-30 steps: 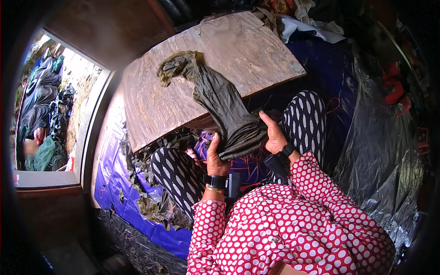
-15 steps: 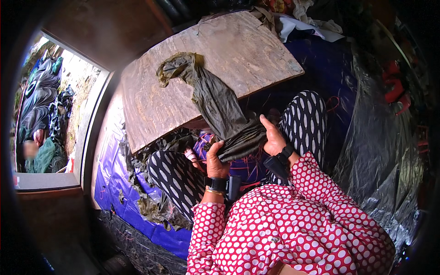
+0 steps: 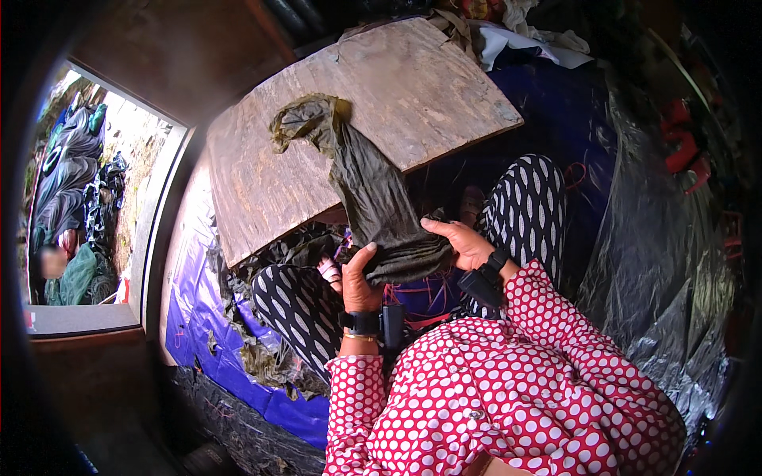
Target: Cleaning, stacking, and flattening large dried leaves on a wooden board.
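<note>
A long, wrinkled, dark olive-green sheet of kelp (image 3: 369, 178) runs from the wooden board (image 3: 274, 186) down over its near edge to my lap. Its far end lies crumpled on the board. The near end is gathered into a flat fold between my hands. My left hand (image 3: 361, 287) grips the fold's left side, thumb on top and fingers hidden underneath. On the right side, my right hand (image 3: 468, 244) pinches the fold, its thumb stretched across the top. Below the kelp, thin pink strings (image 3: 429, 293) show over something blue.
Blue sheeting (image 3: 238, 377) covers the ground, with dark scraps (image 3: 270, 365) on it at the left. Clear plastic film (image 3: 635, 262) hangs or lies at the right, near red objects (image 3: 684, 147). Through an opening at the left, heaped nets (image 3: 75, 174) are visible outside.
My right hand has moved left and its thumb now presses onto the kelp. My left hand has shifted slightly left. The near part of the kelp lies wider and flatter.
</note>
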Demonstrator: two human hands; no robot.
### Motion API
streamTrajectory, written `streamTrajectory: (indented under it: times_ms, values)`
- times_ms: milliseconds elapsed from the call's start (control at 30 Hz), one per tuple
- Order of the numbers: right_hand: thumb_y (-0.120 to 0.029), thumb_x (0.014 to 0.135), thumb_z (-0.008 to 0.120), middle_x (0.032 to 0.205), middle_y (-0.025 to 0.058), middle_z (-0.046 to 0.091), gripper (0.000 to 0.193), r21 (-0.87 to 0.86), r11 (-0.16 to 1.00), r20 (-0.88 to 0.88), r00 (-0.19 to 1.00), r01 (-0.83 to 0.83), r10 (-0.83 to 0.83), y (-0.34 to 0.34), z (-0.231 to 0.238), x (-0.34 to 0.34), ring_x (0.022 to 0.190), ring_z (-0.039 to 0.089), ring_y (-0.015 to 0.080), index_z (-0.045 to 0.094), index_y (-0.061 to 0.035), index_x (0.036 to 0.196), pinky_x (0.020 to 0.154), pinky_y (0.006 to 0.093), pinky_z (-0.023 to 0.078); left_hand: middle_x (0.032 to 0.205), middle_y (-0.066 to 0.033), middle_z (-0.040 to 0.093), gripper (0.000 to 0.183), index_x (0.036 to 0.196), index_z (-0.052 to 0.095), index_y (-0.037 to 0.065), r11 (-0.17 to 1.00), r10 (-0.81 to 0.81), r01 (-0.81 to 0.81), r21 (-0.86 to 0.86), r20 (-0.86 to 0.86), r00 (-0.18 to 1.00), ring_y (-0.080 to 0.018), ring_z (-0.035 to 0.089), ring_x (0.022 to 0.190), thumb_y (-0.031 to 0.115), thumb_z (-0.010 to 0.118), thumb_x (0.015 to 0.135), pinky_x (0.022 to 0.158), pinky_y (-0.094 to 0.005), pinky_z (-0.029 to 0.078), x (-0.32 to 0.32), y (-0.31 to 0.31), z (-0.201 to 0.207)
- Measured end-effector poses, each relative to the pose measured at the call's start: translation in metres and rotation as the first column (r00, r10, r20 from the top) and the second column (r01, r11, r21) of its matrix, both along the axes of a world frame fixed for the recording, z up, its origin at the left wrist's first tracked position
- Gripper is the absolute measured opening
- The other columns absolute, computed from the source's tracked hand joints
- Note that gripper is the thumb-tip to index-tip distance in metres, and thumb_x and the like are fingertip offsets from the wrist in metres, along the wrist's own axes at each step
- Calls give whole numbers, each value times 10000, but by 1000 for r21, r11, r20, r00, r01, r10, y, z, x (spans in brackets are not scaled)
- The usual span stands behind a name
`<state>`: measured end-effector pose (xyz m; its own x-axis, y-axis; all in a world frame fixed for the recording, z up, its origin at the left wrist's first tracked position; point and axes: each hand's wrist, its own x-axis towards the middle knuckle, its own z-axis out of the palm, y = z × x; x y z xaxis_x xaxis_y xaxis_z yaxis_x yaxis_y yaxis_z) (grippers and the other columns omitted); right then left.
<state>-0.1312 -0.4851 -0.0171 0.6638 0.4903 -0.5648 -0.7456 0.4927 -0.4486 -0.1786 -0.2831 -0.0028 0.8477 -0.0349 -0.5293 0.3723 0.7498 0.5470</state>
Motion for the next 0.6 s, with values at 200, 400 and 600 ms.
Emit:
streamTrajectory:
  times_ms: [200,400,600]
  values:
    - [-239,850,628,963,89,662,244,11,993,-2,993,119,-119,3,-9,-1,838,642,181,630,-33,980,768,338,525,959,-103,654,244,985,613,16,1000,-15,14,-9,-31,999,-255,626,864,148,608,781,833,-375,491,-6,8,1]
    - [-225,856,602,983,84,657,214,88,988,-56,991,126,-121,6,-5,-3,849,638,188,624,-50,979,772,337,520,957,-113,654,261,980,612,6,993,60,-69,-92,-101,993,-261,626,863,168,588,778,836,-377,488,-10,12,-23]
    - [-319,870,597,1033,85,648,337,186,983,-126,992,-2,26,5,18,-3,905,635,178,597,-51,1074,812,338,519,953,-113,655,261,976,610,15,1000,-10,10,12,-21,1000,-259,625,858,184,579,780,825,-373,488,-13,11,10]
